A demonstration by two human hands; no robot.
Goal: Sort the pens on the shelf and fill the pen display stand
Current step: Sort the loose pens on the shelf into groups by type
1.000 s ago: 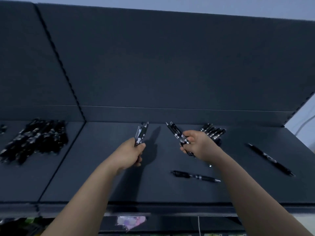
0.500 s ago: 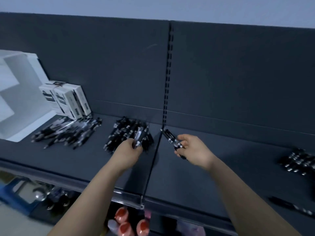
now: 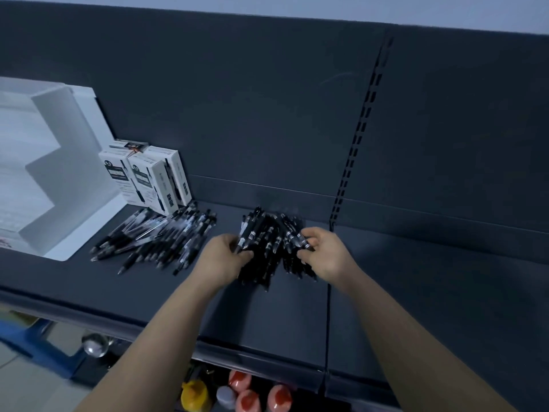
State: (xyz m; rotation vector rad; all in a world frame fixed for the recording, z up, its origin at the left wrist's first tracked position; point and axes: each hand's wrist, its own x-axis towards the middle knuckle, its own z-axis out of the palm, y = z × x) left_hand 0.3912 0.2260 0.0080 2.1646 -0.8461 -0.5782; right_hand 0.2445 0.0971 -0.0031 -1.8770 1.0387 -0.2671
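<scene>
Both hands dropped onto pile [image 3: 269,257] on shelf [image 3: 267,322]: left hand [image 3: 224,255] clamped on pens [image 3: 247,237], right hand [image 3: 325,252] pinching more at pile's right edge. Left of pile: second pile [image 3: 160,236], boxes [image 3: 148,176], stand [image 3: 68,173].

Both forearms are reaching fwd from the bottom edge, bare, converging toward centre. L hand [image 3: 221,257] is showing its back to the camera, wrist approx. straight, fingers curling round a few black pens [image 3: 246,237]. R hand [image 3: 325,252] is sitting at approx. the same height, palm turning inward, fingers curling and pinching a second pen bunch [image 3: 300,240]. Hands are sitting near each other, not touching.
</scene>
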